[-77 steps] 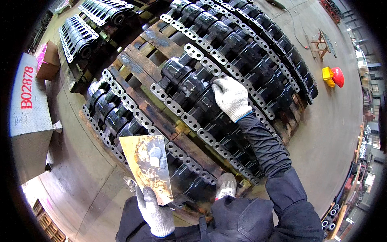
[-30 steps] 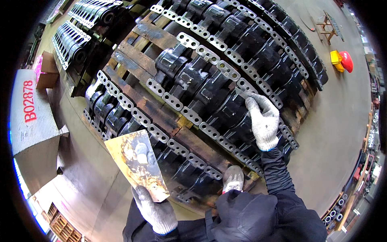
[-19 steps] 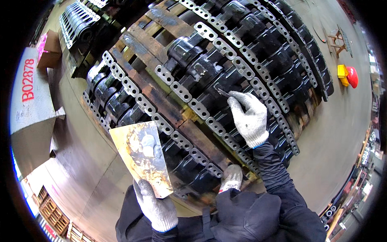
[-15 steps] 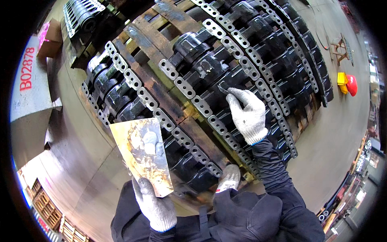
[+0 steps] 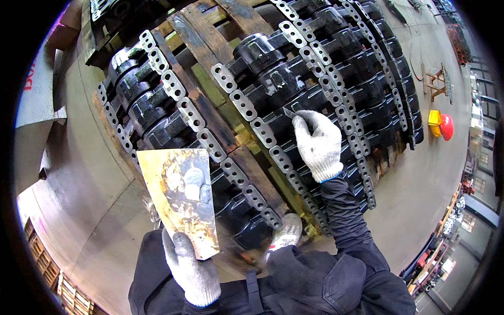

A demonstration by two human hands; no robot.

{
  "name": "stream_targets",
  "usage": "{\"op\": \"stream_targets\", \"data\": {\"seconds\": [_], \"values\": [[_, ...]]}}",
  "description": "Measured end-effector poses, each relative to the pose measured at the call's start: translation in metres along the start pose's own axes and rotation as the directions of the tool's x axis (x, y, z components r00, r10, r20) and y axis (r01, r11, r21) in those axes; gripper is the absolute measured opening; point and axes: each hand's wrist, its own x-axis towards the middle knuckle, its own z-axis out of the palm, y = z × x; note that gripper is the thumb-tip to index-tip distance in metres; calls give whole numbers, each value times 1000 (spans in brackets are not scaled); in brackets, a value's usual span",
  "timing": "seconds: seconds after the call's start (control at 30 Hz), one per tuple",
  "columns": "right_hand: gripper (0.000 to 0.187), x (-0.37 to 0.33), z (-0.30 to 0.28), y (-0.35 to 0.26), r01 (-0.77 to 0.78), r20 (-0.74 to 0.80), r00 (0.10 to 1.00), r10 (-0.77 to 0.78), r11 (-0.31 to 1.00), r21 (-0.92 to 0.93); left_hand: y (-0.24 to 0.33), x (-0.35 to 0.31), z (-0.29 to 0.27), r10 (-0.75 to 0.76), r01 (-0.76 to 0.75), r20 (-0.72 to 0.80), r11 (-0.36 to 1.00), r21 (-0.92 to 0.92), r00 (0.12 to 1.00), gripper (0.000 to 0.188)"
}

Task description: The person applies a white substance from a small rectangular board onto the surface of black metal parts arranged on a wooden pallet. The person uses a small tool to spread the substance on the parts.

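In my gloved left hand (image 5: 193,273) is a flat, stained board (image 5: 170,202), gripped at its lower edge with the thumb on top. Lumps of grey putty (image 5: 195,181) sit on the board's right part. My gloved right hand (image 5: 318,147) is closed on a small scraper (image 5: 289,112), whose flat tip shows past the fingertips; the rest of it is hidden. That hand is over a glossy black track assembly (image 5: 275,81) with bare metal links along both sides. Pale patches mark the black surface just beyond the scraper. Whether the tip touches the metal, I cannot tell.
Another black track assembly (image 5: 148,107) lies to the left, and several more stand to the right, on wooden pallets (image 5: 197,39). My shoe (image 5: 286,233) is close to the links. A yellow and red object (image 5: 441,125) and a wooden stand (image 5: 437,84) are on the floor at right.
The view has shifted slightly. My right hand, still closed on the scraper, stays over the same part of the black assembly. The left hand keeps the board in about the same pose.
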Motion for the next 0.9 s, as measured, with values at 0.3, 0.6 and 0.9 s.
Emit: {"op": "stream_targets", "data": {"seconds": [0.3,0.6,0.9], "values": [[11,4,0,1,10,-52,999,-9,1000,23,-1,-2,-8,-28,27,-35,999,-19,999,56],[12,7,1,-2,74,17,997,-74,997,-36,1,-3,-6,-34,33,-10,999,-23,999,57],[21,-6,-20,-39,44,67,996,-63,964,263,0,0,-10,-66,66,-9,998,-17,998,61]]}}
